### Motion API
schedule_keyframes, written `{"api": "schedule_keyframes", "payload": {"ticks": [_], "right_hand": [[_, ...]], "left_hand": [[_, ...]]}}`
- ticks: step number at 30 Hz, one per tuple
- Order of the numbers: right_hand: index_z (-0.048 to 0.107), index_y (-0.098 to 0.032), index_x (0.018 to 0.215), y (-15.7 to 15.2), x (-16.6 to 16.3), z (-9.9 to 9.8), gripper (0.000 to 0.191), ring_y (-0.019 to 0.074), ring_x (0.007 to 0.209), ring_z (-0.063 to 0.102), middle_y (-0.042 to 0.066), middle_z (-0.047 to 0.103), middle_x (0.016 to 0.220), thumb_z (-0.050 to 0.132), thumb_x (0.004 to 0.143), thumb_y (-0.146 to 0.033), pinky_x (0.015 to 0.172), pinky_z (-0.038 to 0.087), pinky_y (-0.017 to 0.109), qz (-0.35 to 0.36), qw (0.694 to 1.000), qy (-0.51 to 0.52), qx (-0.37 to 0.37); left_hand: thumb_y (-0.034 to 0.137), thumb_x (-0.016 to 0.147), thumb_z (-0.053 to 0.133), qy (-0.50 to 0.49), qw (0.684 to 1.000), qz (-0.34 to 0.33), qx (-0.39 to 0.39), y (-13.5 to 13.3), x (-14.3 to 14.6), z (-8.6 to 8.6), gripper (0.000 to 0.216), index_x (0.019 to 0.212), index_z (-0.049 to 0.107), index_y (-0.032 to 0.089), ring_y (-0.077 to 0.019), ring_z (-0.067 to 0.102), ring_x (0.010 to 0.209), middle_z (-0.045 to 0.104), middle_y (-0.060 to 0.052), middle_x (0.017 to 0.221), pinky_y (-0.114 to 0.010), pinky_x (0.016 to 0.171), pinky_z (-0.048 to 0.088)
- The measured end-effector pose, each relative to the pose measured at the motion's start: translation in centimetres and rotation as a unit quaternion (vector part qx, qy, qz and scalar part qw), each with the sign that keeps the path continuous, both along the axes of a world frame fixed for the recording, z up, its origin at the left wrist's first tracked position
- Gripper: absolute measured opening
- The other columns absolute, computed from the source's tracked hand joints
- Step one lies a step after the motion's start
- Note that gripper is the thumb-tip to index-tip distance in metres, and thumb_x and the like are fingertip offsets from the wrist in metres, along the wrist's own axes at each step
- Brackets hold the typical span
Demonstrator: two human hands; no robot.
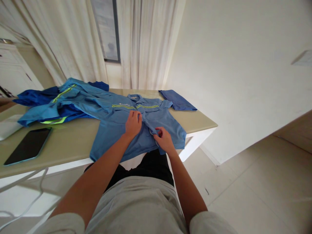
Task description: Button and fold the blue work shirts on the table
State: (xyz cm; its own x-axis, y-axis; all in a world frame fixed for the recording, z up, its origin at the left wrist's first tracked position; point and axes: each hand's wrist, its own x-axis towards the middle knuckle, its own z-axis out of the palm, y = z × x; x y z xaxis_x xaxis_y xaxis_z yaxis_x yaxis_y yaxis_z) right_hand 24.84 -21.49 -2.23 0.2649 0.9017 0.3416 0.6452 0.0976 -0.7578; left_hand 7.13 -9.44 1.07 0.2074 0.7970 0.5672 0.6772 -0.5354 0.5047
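Note:
A blue short-sleeved work shirt (114,136) lies front up across the table, its collar pointing away from me and its hem hanging over the near edge. Yellow reflective stripes and white letters cross its chest. My left hand (134,124) is closed at the front placket just below the chest stripe, fingers bent together on the cloth. Lower down, my right hand (163,139) pinches the edge of the front opening, which is lifted a little and shows a pale edge. The fingertips of both hands are partly hidden.
More blue work clothes (80,94) with yellow stripes lie heaped at the left. A folded blue garment (177,99) rests at the table's far right. A dark-screened phone (28,145) and a white object (9,126) are on the left of the table (70,143). Cables (40,188) hang below.

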Motion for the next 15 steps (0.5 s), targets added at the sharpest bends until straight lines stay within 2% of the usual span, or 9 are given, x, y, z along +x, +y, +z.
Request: {"api": "schedule_keyframes", "payload": {"ticks": [3, 5, 8, 12, 15], "right_hand": [[0.073, -0.021, 0.105, 0.1, 0.2, 0.0, 0.029, 0.0180, 0.066, 0.056, -0.002, 0.062, 0.072, 0.073, 0.081, -0.037, 0.061, 0.043, 0.029, 0.006, 0.999, 0.034, -0.008], [0.073, -0.021, 0.102, -0.1, 0.1, -0.1, 0.029, 0.0175, 0.064, 0.055, -0.003, 0.061, 0.070, 0.076, 0.078, -0.037, 0.059, 0.041, 0.028, 0.011, 0.998, 0.058, 0.001], [0.072, -0.021, 0.101, -0.7, -0.3, -0.3, 0.031, 0.0167, 0.063, 0.053, -0.003, 0.060, 0.069, 0.078, 0.075, -0.038, 0.058, 0.040, 0.027, 0.015, 0.997, 0.073, 0.010], [0.072, -0.020, 0.093, -1.6, -1.1, 0.1, 0.023, 0.0159, 0.061, 0.051, -0.003, 0.059, 0.066, 0.073, 0.082, -0.040, 0.058, 0.039, 0.027, 0.018, 0.999, 0.027, -0.005], [0.074, -0.020, 0.093, -2.0, -1.9, 0.6, 0.016, 0.0167, 0.065, 0.056, -0.001, 0.064, 0.070, 0.065, 0.086, -0.030, 0.066, 0.041, 0.027, -0.027, 0.999, -0.038, 0.022]], "left_hand": [[0.030, 0.105, 0.046, 0.039, 0.999, -0.037, -0.005, -3.0, -0.3, 0.3, 0.022, 0.108, 0.066, 0.021, -0.0267, 0.065, 0.106, 0.069, -0.012, 0.111, -0.037, 0.093, 0.050], [0.032, 0.103, 0.051, 0.112, 0.989, -0.085, -0.035, -5.3, -0.5, -0.3, 0.020, 0.100, 0.069, 0.023, -0.0278, 0.065, 0.101, 0.070, -0.011, 0.104, -0.038, 0.090, 0.050], [0.032, 0.100, 0.059, 0.177, 0.978, -0.099, -0.046, -7.9, -0.7, -1.7, 0.017, 0.101, 0.073, 0.024, -0.0312, 0.063, 0.105, 0.070, -0.013, 0.110, -0.041, 0.089, 0.050], [0.023, 0.101, 0.056, 0.149, 0.982, -0.099, -0.055, -8.9, -0.9, -2.1, 0.017, 0.103, 0.072, 0.025, -0.0272, 0.063, 0.104, 0.070, -0.009, 0.109, -0.038, 0.089, 0.050], [0.020, 0.102, 0.054, 0.086, 0.986, -0.128, -0.064, -8.5, -0.9, -1.8, 0.016, 0.102, 0.070, 0.023, -0.0251, 0.065, 0.102, 0.071, -0.007, 0.104, -0.037, 0.090, 0.050]]}}
